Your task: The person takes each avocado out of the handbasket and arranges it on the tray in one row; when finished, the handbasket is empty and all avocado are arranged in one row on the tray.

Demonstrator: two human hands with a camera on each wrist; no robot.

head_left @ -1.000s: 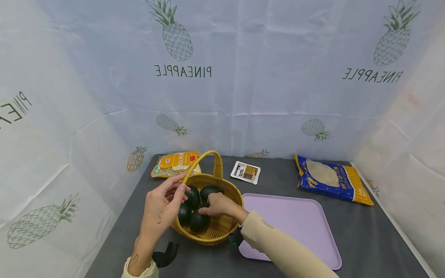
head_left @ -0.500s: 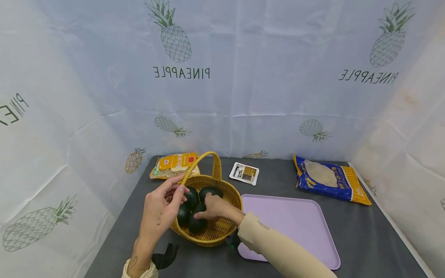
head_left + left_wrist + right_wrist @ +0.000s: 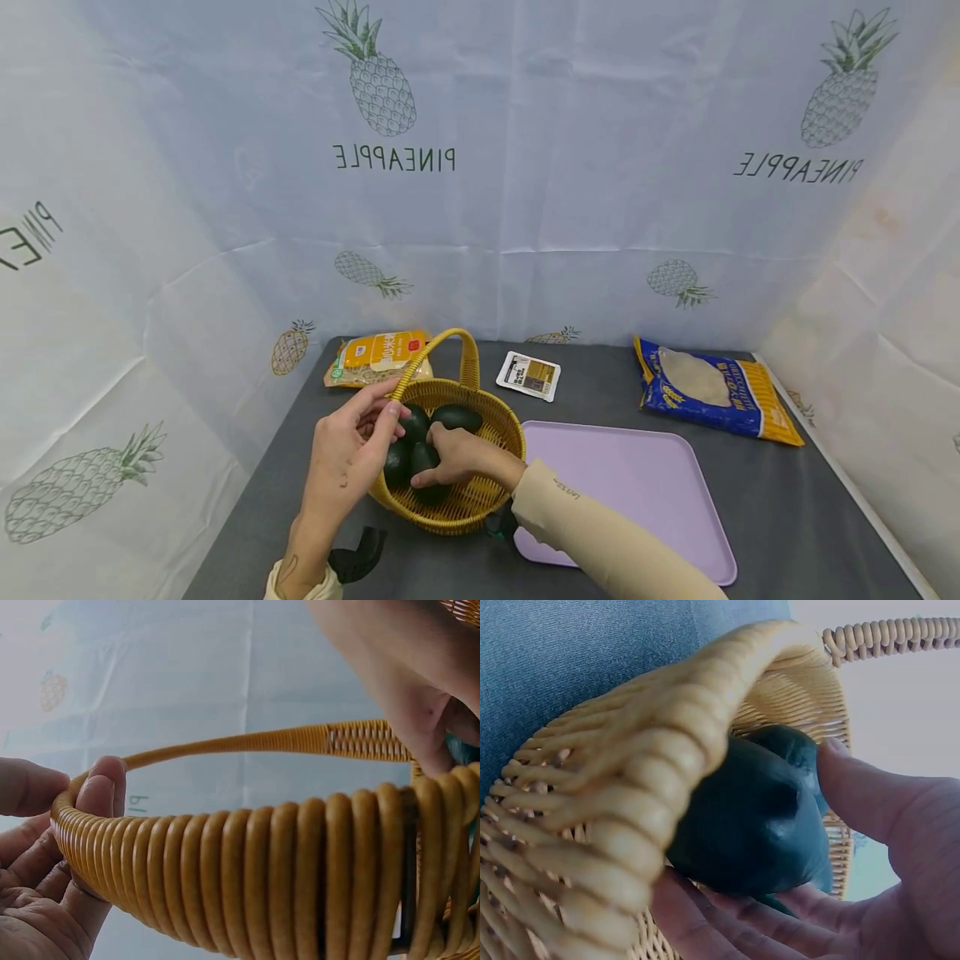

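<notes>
A yellow wicker basket with a tall arched handle stands on the dark table, several dark green avocados inside. My left hand holds the near left side of that handle, thumb and fingers around it in the left wrist view. Inside the basket, my right hand grips one avocado. Its thumb lies on one side and its fingers curl under the other. The gripped avocado overlaps the basket's rim in the right wrist view, with another avocado behind it.
A lilac tray lies right of the basket, under the right sleeve. At the back are an orange food packet, a small white packet and a blue-and-yellow bag. Fabric printed with pineapples surrounds the table.
My right hand has shifted slightly left and toward me in the basket, its thumb and fingers now around the near avocado. My left hand keeps its place on the handle.
</notes>
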